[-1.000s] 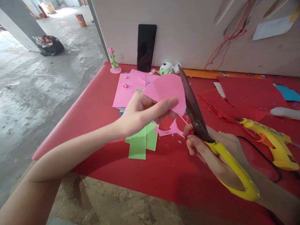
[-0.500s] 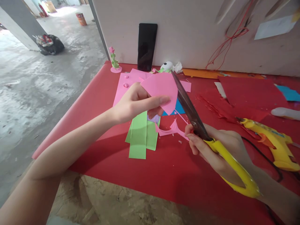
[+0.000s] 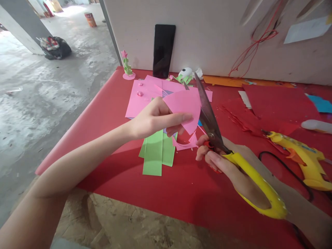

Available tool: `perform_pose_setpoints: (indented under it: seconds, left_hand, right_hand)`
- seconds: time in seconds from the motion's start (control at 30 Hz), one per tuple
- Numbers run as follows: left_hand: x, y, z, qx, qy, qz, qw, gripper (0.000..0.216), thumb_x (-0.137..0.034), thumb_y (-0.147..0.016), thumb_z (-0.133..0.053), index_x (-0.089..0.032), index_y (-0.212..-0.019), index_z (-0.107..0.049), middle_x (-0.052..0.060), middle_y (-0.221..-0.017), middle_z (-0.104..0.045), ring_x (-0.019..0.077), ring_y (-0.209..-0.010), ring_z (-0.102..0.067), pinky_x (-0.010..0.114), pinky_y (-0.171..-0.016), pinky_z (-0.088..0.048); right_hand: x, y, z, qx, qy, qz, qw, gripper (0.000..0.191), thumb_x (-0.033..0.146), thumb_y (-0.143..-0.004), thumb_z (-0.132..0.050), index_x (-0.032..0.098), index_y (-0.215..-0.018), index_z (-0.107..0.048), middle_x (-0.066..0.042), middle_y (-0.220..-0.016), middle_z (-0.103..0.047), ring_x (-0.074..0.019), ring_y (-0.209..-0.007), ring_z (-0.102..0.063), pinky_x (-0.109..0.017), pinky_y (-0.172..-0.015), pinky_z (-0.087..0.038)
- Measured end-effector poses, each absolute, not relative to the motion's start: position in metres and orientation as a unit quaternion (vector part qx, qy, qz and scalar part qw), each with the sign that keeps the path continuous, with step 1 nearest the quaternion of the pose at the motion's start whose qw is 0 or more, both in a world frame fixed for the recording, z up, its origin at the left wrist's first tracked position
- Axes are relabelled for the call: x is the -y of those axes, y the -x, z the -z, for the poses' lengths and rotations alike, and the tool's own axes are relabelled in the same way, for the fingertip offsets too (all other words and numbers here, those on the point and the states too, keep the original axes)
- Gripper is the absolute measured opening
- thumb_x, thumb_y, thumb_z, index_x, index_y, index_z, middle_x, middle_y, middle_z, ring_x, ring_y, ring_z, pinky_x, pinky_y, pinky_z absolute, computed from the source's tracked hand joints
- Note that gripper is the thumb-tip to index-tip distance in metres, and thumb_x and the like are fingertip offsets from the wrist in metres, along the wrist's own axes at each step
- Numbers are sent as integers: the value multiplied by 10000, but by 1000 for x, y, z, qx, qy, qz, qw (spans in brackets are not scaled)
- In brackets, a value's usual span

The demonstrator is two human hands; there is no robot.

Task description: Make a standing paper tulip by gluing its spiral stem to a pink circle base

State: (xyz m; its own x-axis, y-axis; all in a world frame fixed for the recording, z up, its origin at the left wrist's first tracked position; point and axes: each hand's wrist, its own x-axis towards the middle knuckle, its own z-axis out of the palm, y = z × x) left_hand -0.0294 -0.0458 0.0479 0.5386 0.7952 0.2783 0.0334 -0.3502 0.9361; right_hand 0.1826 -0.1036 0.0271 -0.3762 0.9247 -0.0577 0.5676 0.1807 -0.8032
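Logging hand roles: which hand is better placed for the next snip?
Right, probably: the right hand holds yellow-handled metal scissors, blades apart at the edge of the pink fan-shaped paper; the left hand pinches it.

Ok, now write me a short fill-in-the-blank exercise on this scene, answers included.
1. The paper in the left hand is coloured ____.
2. The right hand holds a pair of ____.
3. The glue gun is mostly coloured ____.
4. The table's surface is coloured ____.

Missing words: pink; scissors; yellow; red.
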Motion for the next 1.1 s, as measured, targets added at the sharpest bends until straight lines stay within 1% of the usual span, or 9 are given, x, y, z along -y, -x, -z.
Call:
perform_pose_setpoints:
  seconds: [0.1, 0.17, 0.4, 0.57, 0.67, 0.77, 0.9, 1.0, 1.1]
  left_hand:
    - [49, 28, -49, -293, -728, -362, 503, 499, -458, -778, -676, -180, -399, -510, -2, -401, -529, 60, -359, -459, 207, -372, -376]
    - [48, 28, -49, -289, -726, -354, 514, 500, -465, -777, -675, -183, -401, -504, -6, -397, -512, 60, -360, -443, 211, -374, -376]
    - [44, 31, -51, -268, -705, -330, 567, 441, -368, -745, -730, -171, -405, -529, 8, -412, -519, 66, -364, -445, 238, -395, -353]
    - [43, 33, -52, -262, -724, -315, 555, 447, -373, -779, -694, -178, -407, -541, 14, -412, -526, 63, -362, -419, 241, -391, -345]
    - [41, 35, -53, -267, -736, -312, 539, 447, -390, -777, -690, -186, -404, -552, 13, -409, -530, 65, -357, -415, 242, -384, -349]
    - [40, 36, -53, -269, -741, -318, 527, 470, -403, -782, -682, -184, -389, -547, 10, -402, -520, 68, -372, -442, 236, -397, -363]
    - [39, 35, -50, -264, -733, -341, 526, 451, -408, -790, -679, -178, -418, -569, 13, -437, -565, 79, -424, -524, 231, -438, -404]
    - [37, 33, -46, -261, -726, -373, 515, 449, -441, -811, -649, -174, -457, -576, -1, -459, -586, 78, -448, -547, 224, -460, -433]
    - [37, 32, -42, -262, -711, -405, 512, 466, -472, -815, -634, -167, -475, -545, -24, -463, -584, 67, -447, -542, 211, -462, -440]
  right_hand:
    - [104, -183, -26, 743, 504, -368, 242, 321, 473, -880, -390, 187, -889, -536, 6, -635, -587, -60, -436, -434, -178, -436, -368]
    - [103, -184, -24, 753, 498, -354, 243, 309, 463, -893, -384, 192, -888, -534, 12, -620, -578, -61, -419, -416, -187, -422, -344]
    - [108, -186, -27, 783, 463, -307, 278, 291, 457, -952, -397, 210, -900, -542, 47, -575, -518, -44, -422, -374, -199, -458, -314]
    - [119, -180, -35, 760, 510, -290, 281, 304, 458, -968, -387, 207, -894, -542, 53, -575, -480, -41, -443, -363, -198, -483, -311]
    - [118, -181, -37, 763, 511, -292, 268, 316, 455, -968, -381, 200, -884, -548, 47, -568, -486, -38, -425, -363, -196, -460, -299]
    - [114, -185, -35, 785, 475, -287, 277, 345, 472, -966, -373, 192, -871, -550, 49, -530, -478, -33, -382, -355, -188, -420, -296]
    - [109, -188, -32, 795, 471, -260, 280, 349, 451, -982, -360, 183, -865, -550, 48, -510, -475, -39, -388, -385, -168, -441, -349]
    - [105, -189, -28, 814, 436, -246, 294, 299, 396, -987, -373, 175, -879, -542, 58, -487, -474, -31, -356, -395, -150, -395, -326]
    - [101, -191, -25, 822, 413, -230, 318, 216, 325, -980, -410, 173, -891, -534, 69, -478, -484, -19, -337, -410, -130, -376, -317]
